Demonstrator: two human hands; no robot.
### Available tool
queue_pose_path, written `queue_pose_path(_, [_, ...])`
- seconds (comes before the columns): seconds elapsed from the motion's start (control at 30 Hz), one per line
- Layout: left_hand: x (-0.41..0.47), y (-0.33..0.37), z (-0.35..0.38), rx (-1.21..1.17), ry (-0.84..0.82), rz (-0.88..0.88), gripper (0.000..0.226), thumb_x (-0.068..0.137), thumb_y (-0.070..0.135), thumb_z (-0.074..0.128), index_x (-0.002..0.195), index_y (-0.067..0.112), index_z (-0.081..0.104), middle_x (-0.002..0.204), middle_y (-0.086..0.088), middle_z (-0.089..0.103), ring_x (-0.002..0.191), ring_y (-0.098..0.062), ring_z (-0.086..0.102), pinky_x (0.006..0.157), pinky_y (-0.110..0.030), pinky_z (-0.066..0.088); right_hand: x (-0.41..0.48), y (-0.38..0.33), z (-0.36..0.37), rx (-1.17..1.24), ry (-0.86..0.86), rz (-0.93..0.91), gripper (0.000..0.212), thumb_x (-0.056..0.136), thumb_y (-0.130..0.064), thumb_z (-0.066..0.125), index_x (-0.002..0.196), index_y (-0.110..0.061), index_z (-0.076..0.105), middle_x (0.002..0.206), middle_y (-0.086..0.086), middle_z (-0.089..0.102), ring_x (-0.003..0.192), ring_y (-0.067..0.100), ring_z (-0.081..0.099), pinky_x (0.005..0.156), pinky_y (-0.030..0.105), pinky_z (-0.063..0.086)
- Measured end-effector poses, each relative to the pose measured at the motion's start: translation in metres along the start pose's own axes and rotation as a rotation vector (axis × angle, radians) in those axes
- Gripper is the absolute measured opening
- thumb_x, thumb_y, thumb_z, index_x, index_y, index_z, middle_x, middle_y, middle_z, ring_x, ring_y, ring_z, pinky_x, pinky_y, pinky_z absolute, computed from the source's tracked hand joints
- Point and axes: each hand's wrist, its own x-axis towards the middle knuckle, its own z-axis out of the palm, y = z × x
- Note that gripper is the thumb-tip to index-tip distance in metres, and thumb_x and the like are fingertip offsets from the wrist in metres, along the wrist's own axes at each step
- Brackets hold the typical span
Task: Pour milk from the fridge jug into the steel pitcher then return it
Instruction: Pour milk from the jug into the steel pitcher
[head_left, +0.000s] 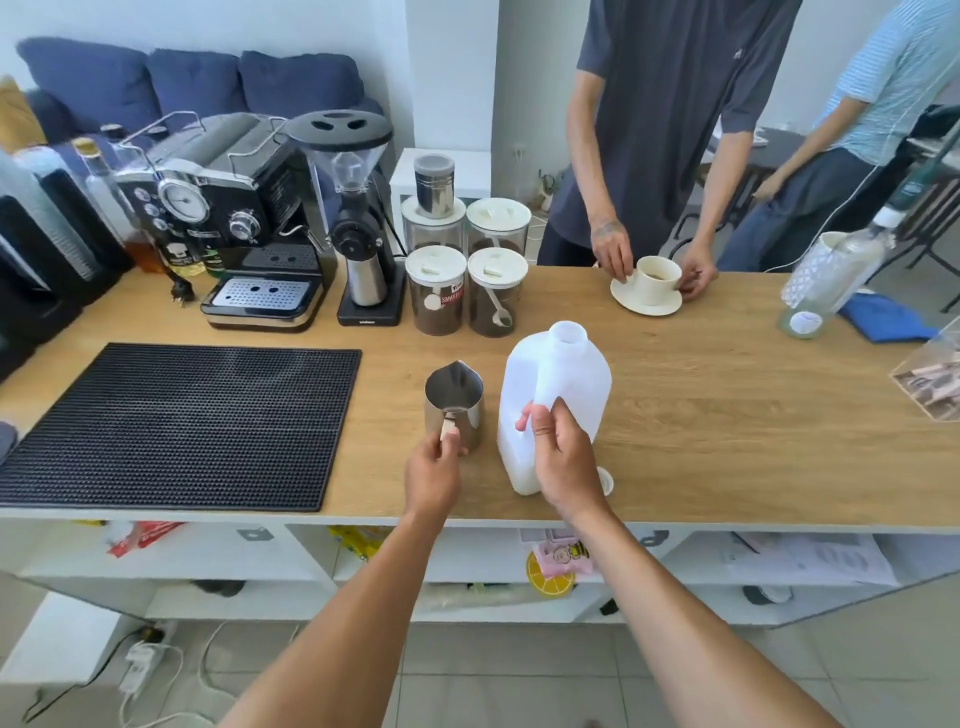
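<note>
- The white, thin-walled plastic milk jug (561, 384) stands upright on the pale wooden table (727, 415), close to the near edge and about midway along it. Its mouth is open.
- A small white round cap (607, 480) lies on the table just beside the jug's base, partly hidden by my right wrist.
- My right hand (558, 452) is wrapped round the jug's moulded handle on the side facing me, fingers curled about it.
- My left hand (434, 467) pinches the handle of the small polished steel pitcher (454, 402). It stands just left of the jug, not touching it, spout pointing away from me. I see no milk in it, though the reflections make that hard to confirm.
- I cannot read the milk level through the jug wall, so I would expect real weight and lift it slowly.
- I judge the wall soft enough to buckle if squeezed, so the handle is the right place to hold. Cold plastic from a fridge may be damp and slick.
- The wide mouth could gush, so I would tip it gently.
- The pitcher looks stiff, light and smooth, and I think it could slide or tip on the wood unless steadied by its handle.
- A black rubber mat (176, 426) lies toward the left edge. At the far edge, another person's hands rest on a cream cup and saucer (657, 283).
</note>
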Motion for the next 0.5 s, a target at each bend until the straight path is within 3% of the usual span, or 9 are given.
queue_pose_path(0.1, [-0.006, -0.004, -0.011, -0.014, 0.000, 0.075, 0.038, 0.104, 0.032, 0.043, 0.072, 0.017, 0.054, 0.070, 0.003, 0.051, 0.066, -0.012, 0.045, 0.055, -0.021, 0.035, 0.003, -0.002, -0.005, 0.060, -0.038, -0.008, 0.035, 0.105, -0.026, 0.033, 0.088, -0.006, 0.055, 0.082, -0.006, 0.064, 0.082, -0.001, 0.058, 0.077, 0.010, 0.040])
queue_pose_path(0.23, [-0.013, -0.013, -0.026, -0.034, -0.013, 0.129, 0.032, 0.105, 0.029, 0.043, 0.074, 0.025, 0.054, 0.069, 0.007, 0.051, 0.064, -0.008, 0.045, 0.050, -0.013, 0.034, 0.007, -0.016, -0.010, 0.073, -0.093, -0.049, 0.035, 0.106, -0.026, 0.031, 0.083, -0.011, 0.052, 0.069, 0.001, 0.058, 0.069, 0.013, 0.056, 0.072, 0.022, 0.046])
queue_pose_path(0.37, [-0.011, -0.028, -0.038, -0.040, -0.048, 0.119, 0.040, 0.103, 0.037, 0.043, 0.087, 0.005, 0.060, 0.075, -0.001, 0.054, 0.072, -0.012, 0.050, 0.061, -0.026, 0.036, 0.005, -0.028, -0.012, 0.056, -0.122, -0.064, 0.036, 0.106, -0.028, 0.031, 0.081, -0.013, 0.052, 0.062, 0.000, 0.052, 0.057, 0.014, 0.052, 0.064, 0.030, 0.048])
queue_pose_path(0.5, [-0.011, -0.037, -0.051, -0.038, -0.051, 0.150, 0.047, 0.102, 0.039, 0.043, 0.088, -0.004, 0.054, 0.072, -0.002, 0.048, 0.070, -0.014, 0.045, 0.062, -0.032, 0.034, -0.006, -0.034, -0.012, 0.041, -0.190, -0.049, 0.035, 0.105, -0.029, 0.035, 0.079, -0.012, 0.052, 0.058, 0.001, 0.048, 0.049, 0.016, 0.045, 0.051, 0.032, 0.043])
